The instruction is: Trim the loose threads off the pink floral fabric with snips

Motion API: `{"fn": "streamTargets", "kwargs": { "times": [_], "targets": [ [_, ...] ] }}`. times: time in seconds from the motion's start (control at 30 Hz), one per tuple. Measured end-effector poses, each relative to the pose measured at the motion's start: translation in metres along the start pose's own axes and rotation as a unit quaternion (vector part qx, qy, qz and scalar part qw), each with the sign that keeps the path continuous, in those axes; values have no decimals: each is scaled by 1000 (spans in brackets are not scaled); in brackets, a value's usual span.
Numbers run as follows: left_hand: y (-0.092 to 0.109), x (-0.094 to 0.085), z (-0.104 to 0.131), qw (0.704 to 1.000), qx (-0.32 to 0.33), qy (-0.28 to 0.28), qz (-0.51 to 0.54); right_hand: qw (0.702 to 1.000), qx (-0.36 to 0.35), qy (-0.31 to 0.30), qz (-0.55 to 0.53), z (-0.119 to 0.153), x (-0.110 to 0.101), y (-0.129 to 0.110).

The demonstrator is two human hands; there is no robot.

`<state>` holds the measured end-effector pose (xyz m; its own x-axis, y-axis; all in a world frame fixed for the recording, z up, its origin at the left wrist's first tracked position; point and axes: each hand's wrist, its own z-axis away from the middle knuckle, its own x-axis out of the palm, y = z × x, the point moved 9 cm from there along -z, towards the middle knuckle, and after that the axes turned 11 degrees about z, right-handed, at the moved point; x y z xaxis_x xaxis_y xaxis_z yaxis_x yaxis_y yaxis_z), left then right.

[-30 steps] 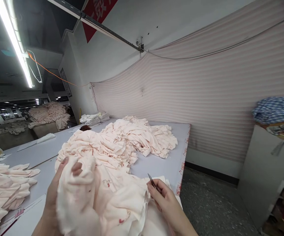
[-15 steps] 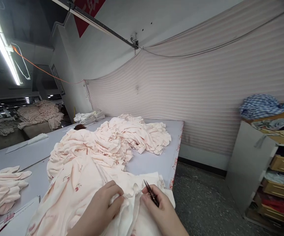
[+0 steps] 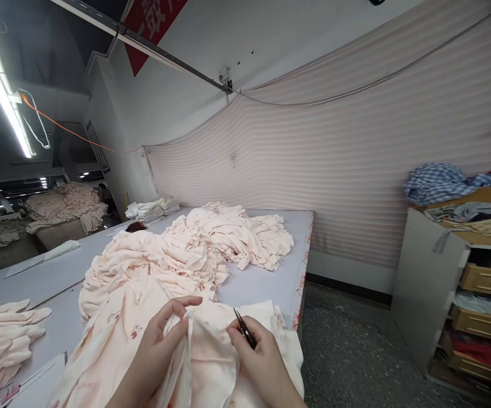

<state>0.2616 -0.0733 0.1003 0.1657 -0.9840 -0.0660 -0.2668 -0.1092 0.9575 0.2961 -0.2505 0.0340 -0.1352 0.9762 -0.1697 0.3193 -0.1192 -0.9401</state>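
Pale pink knit garment with small red prints lies bunched at the near edge of the grey-white worktop, directly in front of the person. In the head view, the left hand has its fingers pinched together on a raised fold of this fabric, lifting a small ridge of cloth. The right hand rests on the same garment just beside that fold; its fingers are closed around a small pair of dark metal thread snips, whose pointed tips aim up and away from the person, close to the pinched fold. Whether the blades touch the cloth cannot be told.

Behind the garment, a large crumpled heap of matching pale pink garments spreads across the middle of the worktop, reaching toward its far right corner. At the left edge of the picture a second, flatter stack of pink pieces sits apart from the heap. A folded pile of white cloth stands at the far end of the worktop, near the wall. A striped pale curtain hangs along the wall behind. To the right, well apart from the worktop, a grey shelf unit carries a blue checked cloth on top.
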Motion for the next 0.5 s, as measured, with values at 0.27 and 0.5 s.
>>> {"fn": "streamTargets", "kwargs": {
  "times": [0.27, 0.5],
  "targets": [
    [6, -14, 3, 999, -7, 17, -28, 1000, -29, 2, -3, 24, 9, 8],
    [25, -4, 19, 978, 51, -108, -172, 999, 27, -38, 18, 29, 23, 24]
  ]
}}
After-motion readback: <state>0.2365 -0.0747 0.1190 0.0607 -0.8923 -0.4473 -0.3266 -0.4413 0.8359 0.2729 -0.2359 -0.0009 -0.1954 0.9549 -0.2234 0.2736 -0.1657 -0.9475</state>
